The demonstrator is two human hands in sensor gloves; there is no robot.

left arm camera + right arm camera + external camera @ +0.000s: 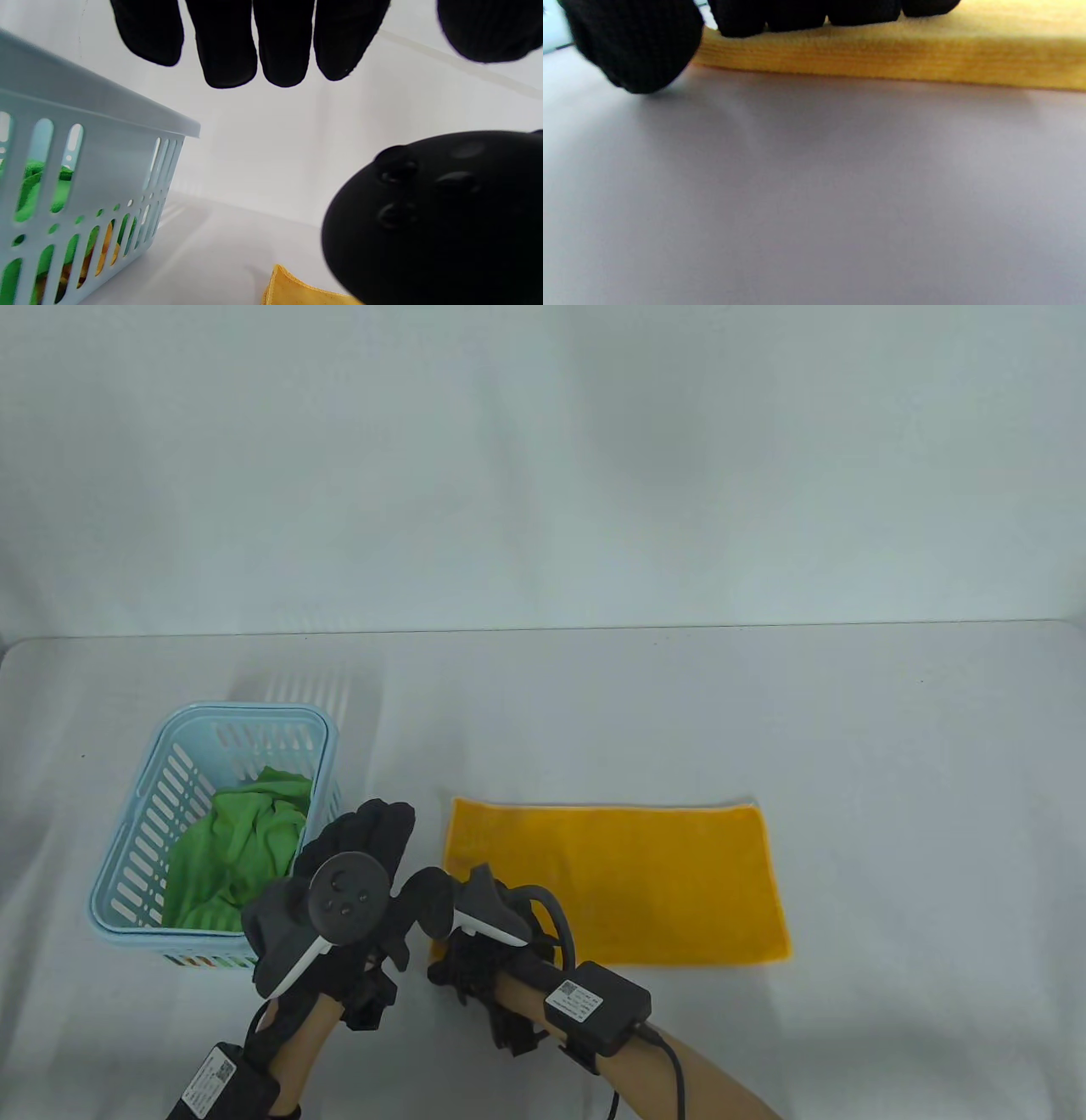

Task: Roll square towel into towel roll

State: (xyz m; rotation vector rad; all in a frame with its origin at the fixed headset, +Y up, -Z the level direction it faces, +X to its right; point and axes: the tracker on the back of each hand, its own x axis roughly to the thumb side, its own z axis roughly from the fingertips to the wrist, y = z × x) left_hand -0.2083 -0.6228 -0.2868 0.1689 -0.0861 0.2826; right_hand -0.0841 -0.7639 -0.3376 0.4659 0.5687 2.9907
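A yellow towel (645, 882), folded into a flat rectangle, lies on the white table right of centre. My right hand (484, 937) is at its near left corner, its fingertips hidden under the tracker in the table view. In the right wrist view its fingers (797, 17) rest on top of the towel (882, 55) at the near edge, while the thumb (636, 46) sits off the cloth, just above the table. My left hand (373, 840) hovers between the basket and the towel, its straight fingers (271, 46) holding nothing. The towel's corner (292, 292) shows low in the left wrist view.
A light blue slotted basket (246, 717) stands at the left with a crumpled green cloth (246, 840) inside; its wall (106, 127) is close to my left hand. The right hand's tracker (445, 220) fills the left wrist view's lower right.
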